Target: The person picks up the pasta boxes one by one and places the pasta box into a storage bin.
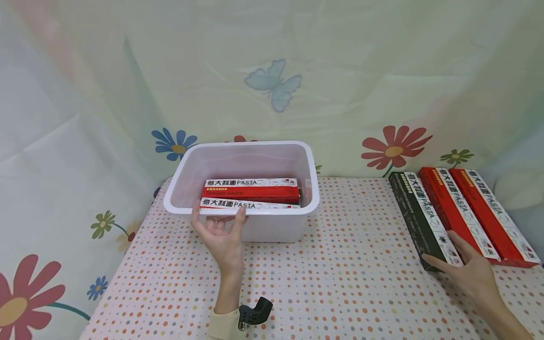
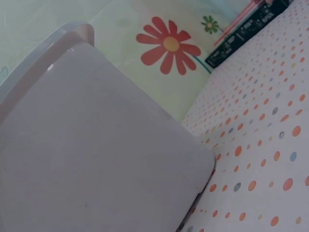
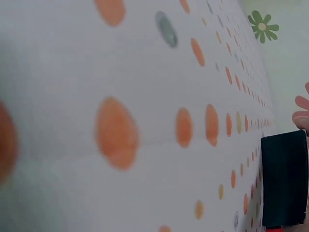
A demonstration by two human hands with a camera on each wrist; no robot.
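A white plastic bin stands on the dotted cloth and holds pasta boxes, among them a red one. My left hand grips the bin's front rim, fingertips over the edge; the left wrist view shows the bin's wall but not the hand. On the right lies a dark green pasta box, its near end between the thumb and fingers of my right hand. In the right wrist view that box's end shows at the right edge, with a bit of the hand beside it.
Two red pasta boxes lie side by side just right of the dark green one. Behind everything hangs a curtain with flowers and a butterfly. The dotted cloth spreads between the bin and the boxes.
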